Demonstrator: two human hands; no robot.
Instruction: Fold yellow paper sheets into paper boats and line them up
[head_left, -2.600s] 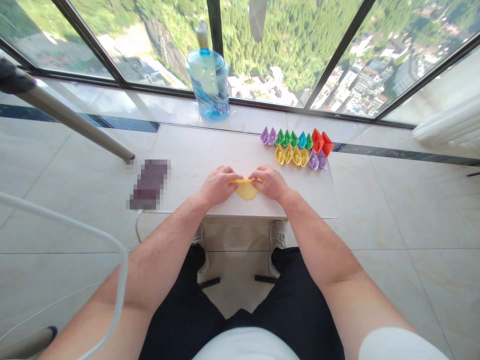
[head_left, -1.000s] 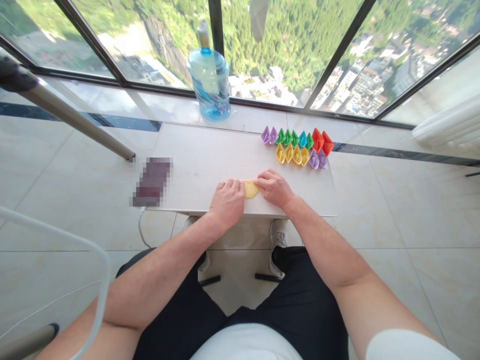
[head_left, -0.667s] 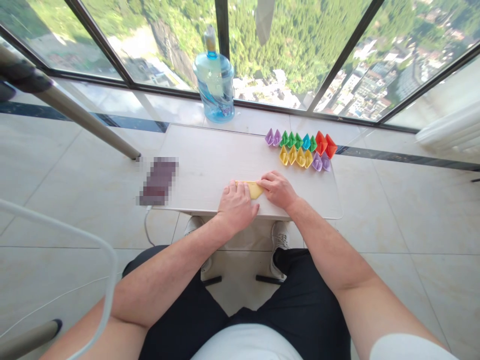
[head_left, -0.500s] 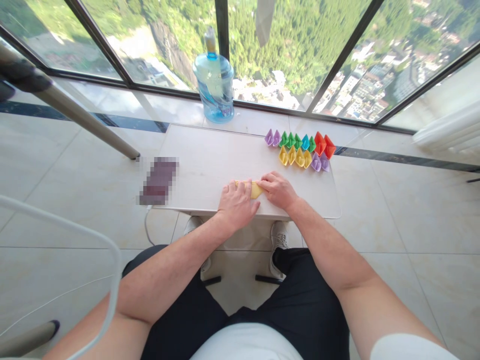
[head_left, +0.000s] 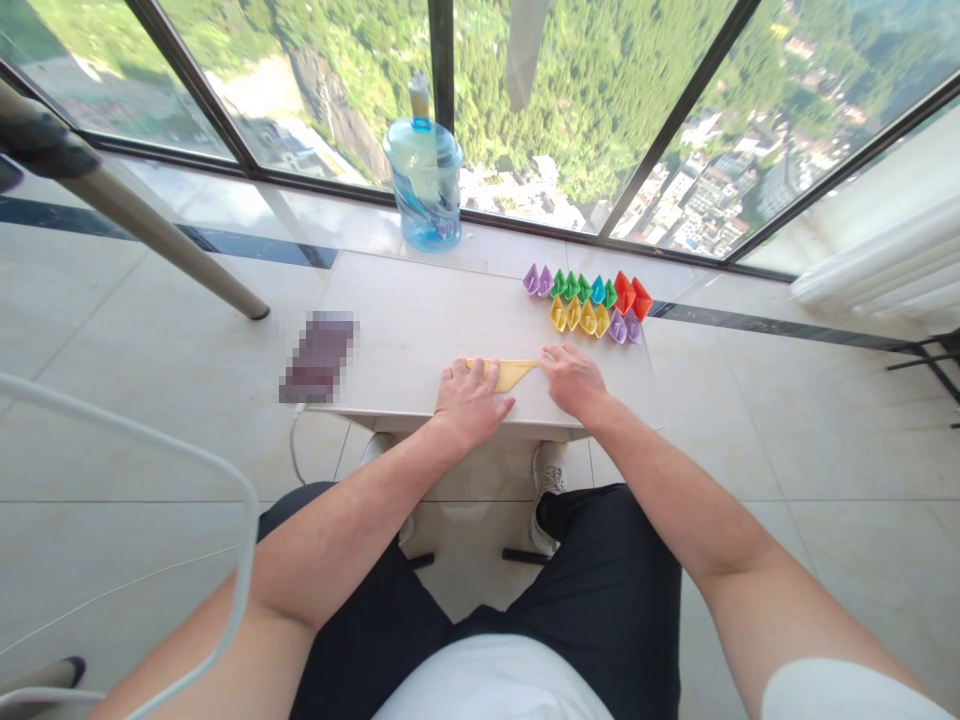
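Observation:
A folded yellow paper (head_left: 512,371) lies flat near the front edge of a small white table (head_left: 405,320). My left hand (head_left: 469,400) rests palm down on the paper's left part, fingers stretched out flat. My right hand (head_left: 574,377) sits at the paper's right tip, fingers pressed down on the table beside it. Two rows of small folded paper boats (head_left: 589,300), purple, green, blue, red and yellow, stand at the table's back right.
A big blue water bottle (head_left: 424,175) stands on the sill behind the table, before the window. A dark blurred flat object (head_left: 318,355) lies at the table's left edge. A metal pole (head_left: 142,225) slants at left, a white cable (head_left: 225,470) loops nearby.
The yellow paper now lies spread wider, with a point reaching right. My right hand slid to the right along it; my left hand stayed pressing on the left part. The view shifted slightly.

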